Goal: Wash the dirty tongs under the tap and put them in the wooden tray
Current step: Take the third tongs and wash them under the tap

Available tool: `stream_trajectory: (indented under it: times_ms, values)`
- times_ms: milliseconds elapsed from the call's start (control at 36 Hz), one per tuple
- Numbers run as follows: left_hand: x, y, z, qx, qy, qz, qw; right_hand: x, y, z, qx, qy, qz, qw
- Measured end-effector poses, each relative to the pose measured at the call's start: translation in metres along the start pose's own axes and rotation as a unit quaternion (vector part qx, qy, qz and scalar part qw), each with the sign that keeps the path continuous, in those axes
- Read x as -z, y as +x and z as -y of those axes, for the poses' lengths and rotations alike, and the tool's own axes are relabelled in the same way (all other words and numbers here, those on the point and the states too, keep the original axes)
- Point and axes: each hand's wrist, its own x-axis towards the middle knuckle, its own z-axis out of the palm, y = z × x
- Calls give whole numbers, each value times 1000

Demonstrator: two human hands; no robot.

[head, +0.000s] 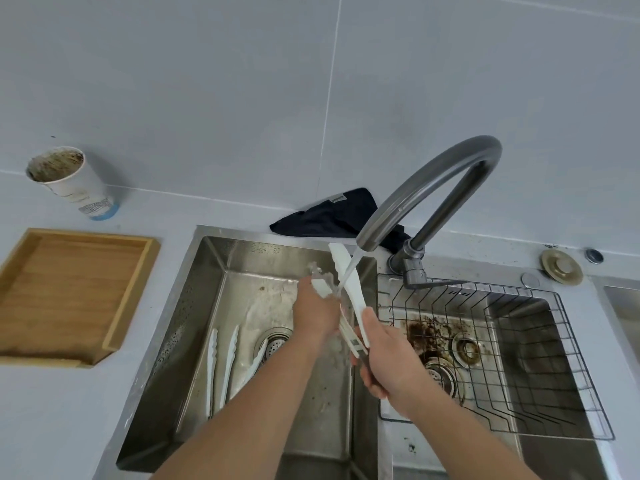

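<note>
A pair of white tongs (346, 271) points up under the running stream from the grey curved tap (429, 178). My right hand (388, 362) grips the tongs at their hinged end, over the divider between the two basins. My left hand (317, 310) is closed around one arm of the tongs, inside the water stream. Two more white tongs (221, 362) lie on the floor of the left basin (207, 271) beside its drain. The wooden tray (20, 271) sits on the counter at the left with nothing in it.
A stained paper cup (69, 181) stands behind the tray. A dark cloth (332, 213) lies behind the sink by the tap base. The right basin holds a wire rack (571, 341) and brown grime around its drain. A brass plug (561, 270) rests at the far right.
</note>
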Motion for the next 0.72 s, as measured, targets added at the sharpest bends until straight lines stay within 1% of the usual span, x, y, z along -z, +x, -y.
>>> stream_trajectory:
  times_ms: [139,250,306,361,417,472,528,639,722]
  values:
    - [7,6,-8,16,5,1,1000,4,0,-5,-18,32,1,999]
    - [13,8,-13,31,-30,6,999,13,-5,2,-60,58,16,996]
    - [16,8,-14,31,-49,15,998,18,-2,4,-66,67,-1,996]
    - [18,9,-14,31,-73,15,997,23,0,7,-47,73,-46,995]
    - [20,10,-16,35,-92,21,995,27,4,6,11,64,-81,995]
    - [21,10,-20,30,-86,37,995,29,5,4,76,33,-86,993]
    - [20,7,-25,10,-66,63,996,29,5,1,118,-5,-90,989]
    - [22,-1,-31,-31,-48,113,992,31,5,-2,145,-78,-88,983]
    - [26,-4,-23,-60,-61,156,984,30,5,0,129,-86,-77,985]
